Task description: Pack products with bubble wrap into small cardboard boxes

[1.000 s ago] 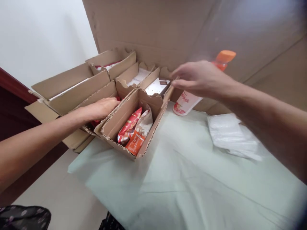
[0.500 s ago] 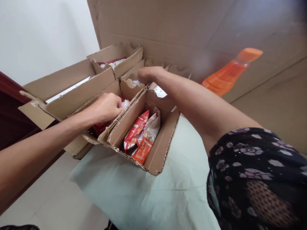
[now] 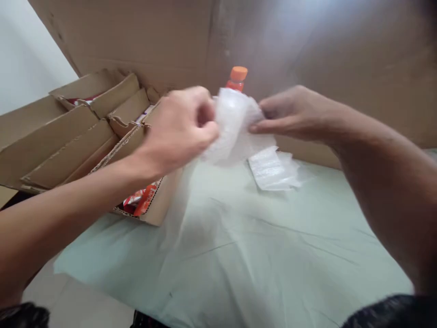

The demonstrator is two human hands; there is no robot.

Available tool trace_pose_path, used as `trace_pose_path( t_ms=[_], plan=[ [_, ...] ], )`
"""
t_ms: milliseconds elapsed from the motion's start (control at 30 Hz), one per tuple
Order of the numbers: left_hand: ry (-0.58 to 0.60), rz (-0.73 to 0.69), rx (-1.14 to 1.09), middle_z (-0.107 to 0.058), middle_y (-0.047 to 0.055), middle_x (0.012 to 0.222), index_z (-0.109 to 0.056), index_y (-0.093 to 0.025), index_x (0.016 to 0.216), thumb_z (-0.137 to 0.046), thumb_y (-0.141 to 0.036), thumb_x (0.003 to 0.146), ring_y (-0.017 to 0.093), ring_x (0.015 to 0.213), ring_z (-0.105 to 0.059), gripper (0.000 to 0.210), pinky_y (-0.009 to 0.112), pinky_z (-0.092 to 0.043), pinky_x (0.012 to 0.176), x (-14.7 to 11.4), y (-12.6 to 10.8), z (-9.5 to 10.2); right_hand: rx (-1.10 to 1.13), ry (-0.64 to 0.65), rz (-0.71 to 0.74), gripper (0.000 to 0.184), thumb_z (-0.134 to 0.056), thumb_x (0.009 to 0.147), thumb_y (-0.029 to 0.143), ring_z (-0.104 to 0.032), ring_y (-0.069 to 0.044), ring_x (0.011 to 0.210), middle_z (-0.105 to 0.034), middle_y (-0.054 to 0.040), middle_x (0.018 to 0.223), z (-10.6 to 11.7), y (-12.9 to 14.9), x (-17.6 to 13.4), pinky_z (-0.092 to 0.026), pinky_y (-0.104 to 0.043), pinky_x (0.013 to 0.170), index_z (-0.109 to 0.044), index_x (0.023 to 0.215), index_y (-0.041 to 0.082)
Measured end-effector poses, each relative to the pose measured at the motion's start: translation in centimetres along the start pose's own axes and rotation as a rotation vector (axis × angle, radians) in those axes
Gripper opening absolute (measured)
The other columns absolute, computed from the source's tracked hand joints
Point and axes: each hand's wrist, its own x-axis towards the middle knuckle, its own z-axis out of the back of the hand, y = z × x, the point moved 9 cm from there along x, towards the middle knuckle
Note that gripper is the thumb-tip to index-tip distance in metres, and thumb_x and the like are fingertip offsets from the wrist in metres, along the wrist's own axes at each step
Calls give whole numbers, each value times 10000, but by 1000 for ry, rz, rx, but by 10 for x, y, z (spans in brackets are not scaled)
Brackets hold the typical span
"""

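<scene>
A white translucent plastic bag (image 3: 235, 123) is stretched between my two hands above the green cloth, somewhat smeared by motion. My left hand (image 3: 184, 127) pinches its left edge between thumb and curled fingers. On the other side, my right hand (image 3: 287, 111) grips the bag between thumb and fingers. Behind the bag stands a bottle with an orange cap (image 3: 239, 73); its lower part is hidden. Several similar white bags (image 3: 273, 168) lie in a pile on the cloth, below my right hand.
Cardboard boxes (image 3: 51, 136) stand in rows at the left. The nearest holds red and orange snack packets (image 3: 145, 200), partly covered by my left forearm. Brown cardboard (image 3: 153, 41) rises behind everything. Pale green cloth (image 3: 259, 255) covers the table.
Both hands have come out of the boxes and moved right, and now hold the plastic bag between them. The view has turned right, bringing the pile of white bags into sight.
</scene>
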Motion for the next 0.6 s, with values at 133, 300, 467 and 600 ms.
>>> trace_pose_path(
  t_ms=[133, 300, 467, 600],
  plan=[
    [309, 4, 99, -719, 62, 1064, -635, -202, 1021, -629, -129, 891, 254, 1018, -689, 149, 411, -540, 895, 33, -9, -121, -234, -119, -442, 107, -798, 835, 249, -550, -112, 654, -679, -1, 731, 13, -118, -22, -389, -311, 630, -765, 869, 153],
    [354, -137, 238, -665, 104, 1248, -609, -186, 1248, -543, -155, 931, 273, 1171, -638, 325, 433, -513, 990, 32, 9, -114, -391, -265, -501, 360, -717, 912, 410, -694, -263, 998, -764, -130, 1145, 27, -148, -34, -477, -431, 795, -729, 1221, 225],
    [-37, -145, 492, -735, 63, 1078, -745, -144, 1055, -522, -75, 880, 183, 1025, -629, 292, 369, -500, 988, 6, 82, 68, -242, -236, -321, 335, -669, 873, 582, -714, -275, 966, -775, -56, 1088, 5, -105, -17, -516, -439, 812, -766, 1020, 297],
    [-159, 414, 469, -681, -44, 653, -756, -113, 960, -596, -106, 842, 85, 655, -489, 199, 343, -520, 814, -18, 214, 182, -168, -247, -121, 224, -685, 851, 412, -711, -229, 903, -779, -37, 1035, -20, -29, 43, -526, -388, 832, -783, 980, 257]
  ],
)
